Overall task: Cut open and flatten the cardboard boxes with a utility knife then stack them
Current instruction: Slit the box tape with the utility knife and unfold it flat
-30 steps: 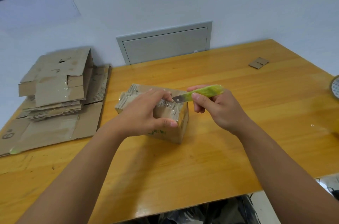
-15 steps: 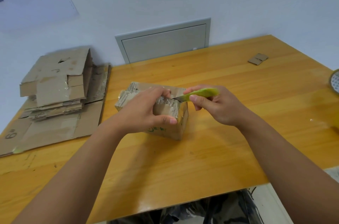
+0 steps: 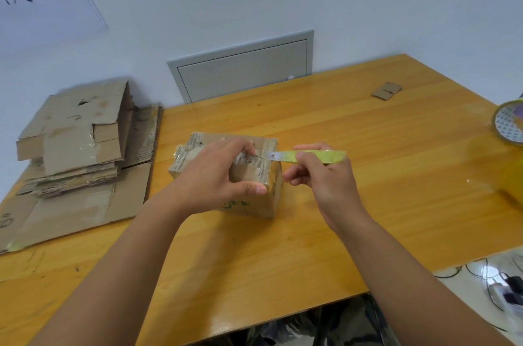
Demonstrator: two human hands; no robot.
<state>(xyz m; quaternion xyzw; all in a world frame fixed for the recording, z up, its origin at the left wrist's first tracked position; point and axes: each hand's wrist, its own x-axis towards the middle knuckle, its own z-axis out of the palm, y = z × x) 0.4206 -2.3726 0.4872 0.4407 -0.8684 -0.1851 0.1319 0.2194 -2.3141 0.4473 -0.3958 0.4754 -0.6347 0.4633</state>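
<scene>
A small taped cardboard box (image 3: pixel 254 198) stands in the middle of the wooden table (image 3: pixel 368 147). My left hand (image 3: pixel 215 178) clasps its top, thumb on the near side and fingers over the taped seam. My right hand (image 3: pixel 322 178) grips a utility knife (image 3: pixel 311 156) with a yellow-green handle. Its blade lies almost flat, the tip touching the tape on the box's top right edge, close to my left fingertips. A stack of flattened cardboard boxes (image 3: pixel 76 147) lies at the table's left end.
A roll of tape (image 3: pixel 509 126) sits at the right edge of the table. A small cardboard scrap (image 3: pixel 387 90) lies at the far right. A grey wall panel (image 3: pixel 240 68) is behind the table. Cables (image 3: pixel 498 283) lie on the floor at the lower right.
The knife has dropped from above the box to its taped top edge, and the blade now lies flatter. My left hand has kept its hold on the box.
</scene>
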